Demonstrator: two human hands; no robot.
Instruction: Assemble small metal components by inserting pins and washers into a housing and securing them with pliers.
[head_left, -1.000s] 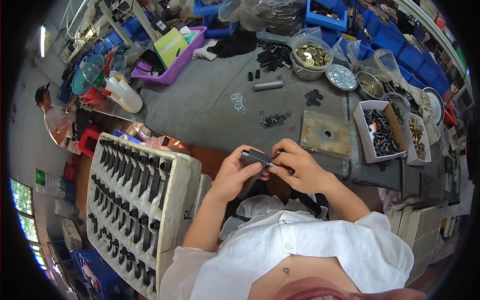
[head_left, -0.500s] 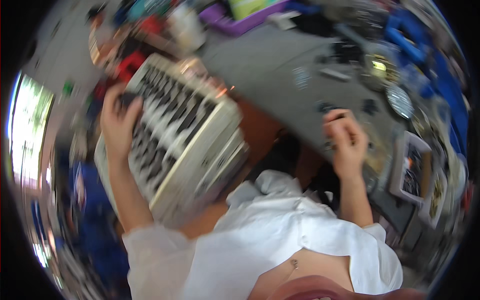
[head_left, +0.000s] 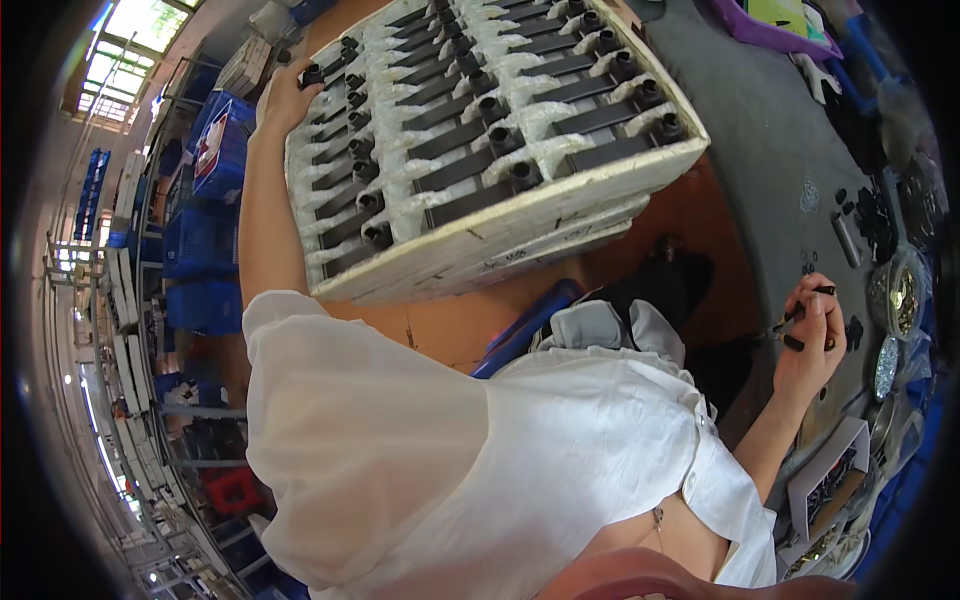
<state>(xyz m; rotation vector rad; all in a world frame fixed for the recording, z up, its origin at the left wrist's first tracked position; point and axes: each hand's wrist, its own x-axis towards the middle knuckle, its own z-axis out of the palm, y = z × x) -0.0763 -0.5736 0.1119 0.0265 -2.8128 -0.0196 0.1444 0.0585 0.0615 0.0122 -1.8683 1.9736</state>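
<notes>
A white foam tray holds rows of flat black bars with round hollow ends, bedded in clear plastic wrap. At the tray's far left edge, my left hand closes its fingers around the round end of one black part. My right hand is over the edge of the grey table, curled around a small tool with two black handles and a thin metal tip. The exact kind of tool I cannot make out.
More foam trays are stacked under the top one. The grey table carries small black parts, a grey metal cylinder, a round dish of brass-coloured pieces, a white box and a purple bin. Blue crates and shelving stand left.
The view has swung left, so the foam tray shows larger and further up. My left hand remains at its left edge; my right hand stays curled beside the table.
</notes>
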